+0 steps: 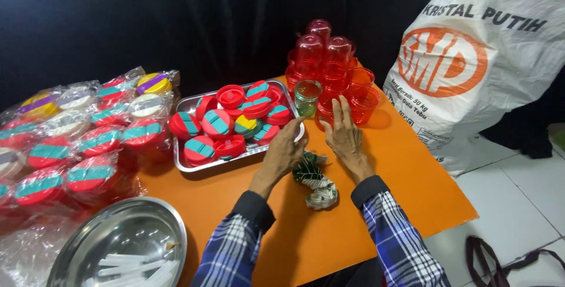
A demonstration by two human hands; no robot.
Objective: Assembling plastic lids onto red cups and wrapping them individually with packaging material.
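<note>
Green-white leaf-wrapped packet (316, 182) lies on orange table (406, 187) btwn both hands, untouched: left hand (284, 152) loosely curled, empty, at steel tray (194, 166) edge w/ red lids, right hand (344, 136) flat, open nr red cups (338, 69); seemingly a reaching step, pickup needing a grip.

1. This is looking like a small home packing workshop: wrapped lidded tubs (88, 134) are piling up on an orange bench (376, 193).
2. A tray (194, 166) is holding loose lids.
3. A big white sack (471, 69) is standing on the tiled floor (518, 204).
</note>
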